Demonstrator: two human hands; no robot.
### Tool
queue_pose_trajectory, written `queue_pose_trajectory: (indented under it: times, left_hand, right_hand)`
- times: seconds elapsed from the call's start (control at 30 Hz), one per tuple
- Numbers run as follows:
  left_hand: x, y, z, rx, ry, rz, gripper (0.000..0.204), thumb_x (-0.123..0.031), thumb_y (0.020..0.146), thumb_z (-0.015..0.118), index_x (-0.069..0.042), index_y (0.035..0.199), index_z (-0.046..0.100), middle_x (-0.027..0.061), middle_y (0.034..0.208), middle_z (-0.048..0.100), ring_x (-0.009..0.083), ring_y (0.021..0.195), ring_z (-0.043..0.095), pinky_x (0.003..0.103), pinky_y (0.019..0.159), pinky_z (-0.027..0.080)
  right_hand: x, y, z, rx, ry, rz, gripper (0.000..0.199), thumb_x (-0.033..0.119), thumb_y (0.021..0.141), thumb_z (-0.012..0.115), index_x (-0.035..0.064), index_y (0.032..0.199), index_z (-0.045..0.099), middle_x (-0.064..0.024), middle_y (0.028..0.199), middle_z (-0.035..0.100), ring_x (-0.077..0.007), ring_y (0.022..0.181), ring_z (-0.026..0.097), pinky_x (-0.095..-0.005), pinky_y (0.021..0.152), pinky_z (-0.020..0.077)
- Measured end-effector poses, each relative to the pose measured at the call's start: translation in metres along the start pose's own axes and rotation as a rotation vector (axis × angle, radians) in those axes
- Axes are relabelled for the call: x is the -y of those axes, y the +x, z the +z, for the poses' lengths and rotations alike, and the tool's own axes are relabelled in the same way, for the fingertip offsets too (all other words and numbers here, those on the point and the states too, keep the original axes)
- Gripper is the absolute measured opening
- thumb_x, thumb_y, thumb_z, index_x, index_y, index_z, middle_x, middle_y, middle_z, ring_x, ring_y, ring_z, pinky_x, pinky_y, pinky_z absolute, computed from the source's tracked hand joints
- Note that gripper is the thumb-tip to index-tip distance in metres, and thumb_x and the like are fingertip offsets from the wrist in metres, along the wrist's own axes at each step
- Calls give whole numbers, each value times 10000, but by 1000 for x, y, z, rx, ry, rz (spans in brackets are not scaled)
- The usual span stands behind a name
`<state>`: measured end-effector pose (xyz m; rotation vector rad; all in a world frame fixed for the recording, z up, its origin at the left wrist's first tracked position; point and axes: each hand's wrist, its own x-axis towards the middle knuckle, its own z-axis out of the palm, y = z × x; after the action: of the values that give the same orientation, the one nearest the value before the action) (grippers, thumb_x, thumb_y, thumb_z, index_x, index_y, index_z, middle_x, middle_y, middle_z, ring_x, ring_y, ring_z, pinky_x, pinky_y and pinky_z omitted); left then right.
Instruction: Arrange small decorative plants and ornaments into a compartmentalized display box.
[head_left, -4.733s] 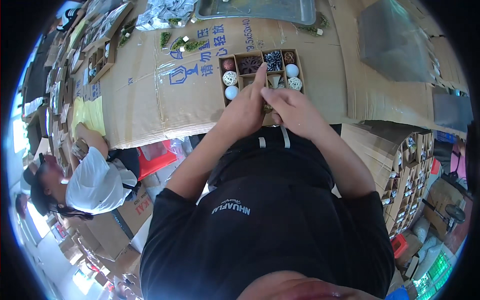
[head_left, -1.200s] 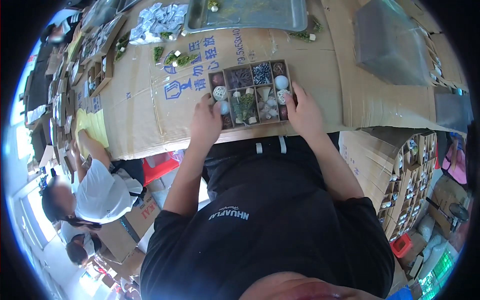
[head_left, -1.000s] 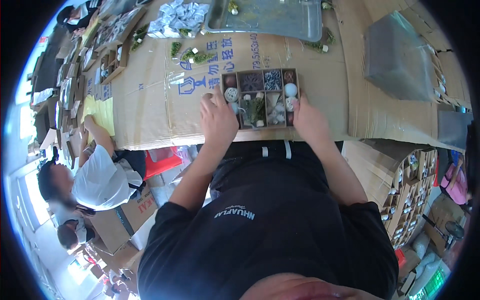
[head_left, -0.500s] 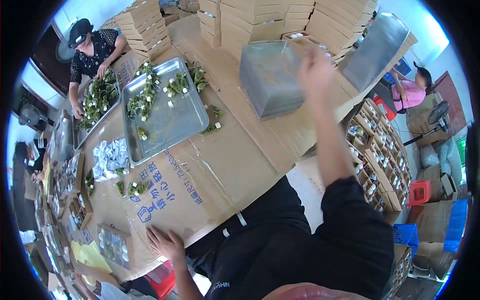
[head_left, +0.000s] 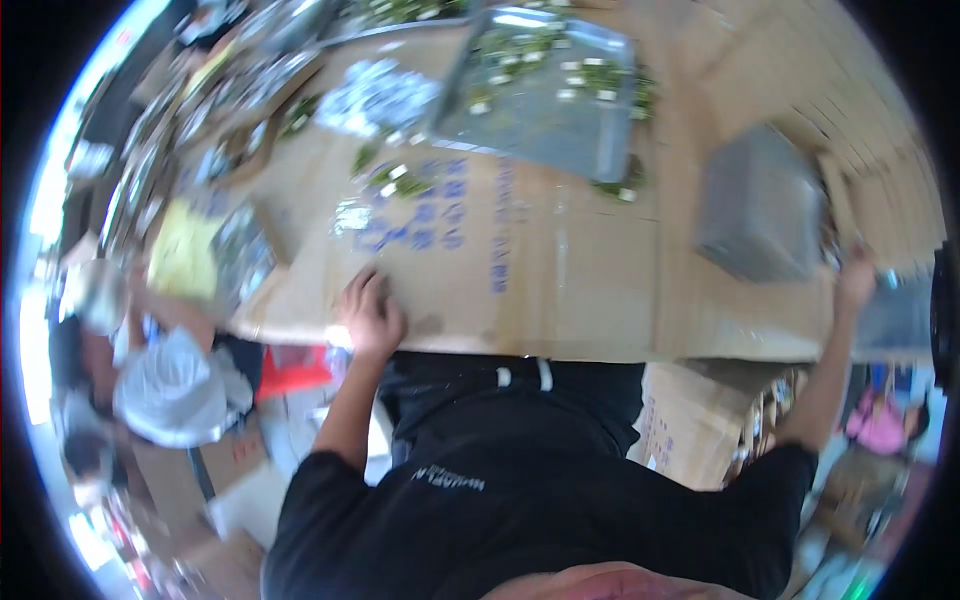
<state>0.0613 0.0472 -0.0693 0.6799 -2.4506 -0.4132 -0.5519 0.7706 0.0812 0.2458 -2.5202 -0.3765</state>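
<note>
Left hand [head_left: 372, 312]: yours rests on the bench [head_left: 570, 270] near its front edge, left of the frame's centre
Left grip: your fingers are loosely spread and slightly bent, palm side toward the brown surface
Right hand [head_left: 853, 278]: you have this arm stretched to the right of the frame, the hand just at the lower end of the cardboard box [head_left: 838, 200]
Right grip: too blurred and small; you cannot tell whether the fingers pinch the cardboard box or only meet it
Cardboard box: at the right of the frame, mostly behind the translucent container [head_left: 762, 205], its contents unclear to you
Translucent container: on the bench, to the left of your right hand
Metal tray [head_left: 575, 130]: above your left hand and to its right, at upper centre, bearing green sprigs [head_left: 520, 50] with pale cubes
Crumpled pale pile [head_left: 375, 97]: just left of the tray
Flat box [head_left: 243, 255]: left of your left hand, beside a yellow sheet [head_left: 185, 250]
Co-worker in a white top [head_left: 170, 390]: at the left of your frame, arms toward the bench
</note>
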Motion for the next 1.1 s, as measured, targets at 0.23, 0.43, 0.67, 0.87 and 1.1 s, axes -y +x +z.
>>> queue_pose_trajectory:
  times: [0.23, 0.43, 0.67, 0.87, 1.1]
  left_hand:
    - [-3, -5, -7, 14, 57, -45, 399, -140, 787, 633, -94, 1183, 640, 108, 1308, 600, 332, 1250, 523, 480, 1069, 370]
    - [-4, 2, 3, 17, -108, -47, 359, -95, 838, 639, -64, 1196, 632, 158, 1268, 601, 365, 1182, 548, 457, 1039, 399]
    - [-48, 62, -1, -59, -932, -201, 256, -81, 1024, 487, 47, 1230, 567, 105, 1136, 643, 169, 1018, 621, 328, 929, 477]
    - [-10, 60, 39, 130, -82, 32, 92, -95, 915, 618, -44, 976, 664, 132, 930, 668, 296, 799, 659, 387, 739, 528]
    - [-20, 62, 35, 150, -143, -20, 61, -108, 872, 640, -57, 905, 639, 130, 889, 653, 344, 865, 621, 454, 795, 494]
  right_hand:
    - [36, -59, -198, -480, 367, -160, 187, 152, 983, 653, 22, 1110, 699, -142, 1124, 686, -258, 949, 681, -353, 822, 554]
    - [178, -153, -314, -395, 648, -457, 93, 18, 966, 595, -20, 1026, 655, -173, 1093, 665, -307, 1005, 643, -371, 867, 522]
    - [374, -263, -287, -136, 1176, -771, 226, -17, 730, 728, 0, 942, 650, -136, 1009, 624, -322, 922, 642, -388, 788, 547]
    - [424, -291, -231, 152, 1084, -958, 225, 123, 793, 749, 37, 962, 630, -108, 1053, 639, -287, 985, 644, -362, 799, 550]
    - [458, -129, -168, 200, 914, -126, 361, 329, 926, 651, 64, 1166, 609, -188, 1131, 634, -402, 1000, 632, -508, 822, 527]
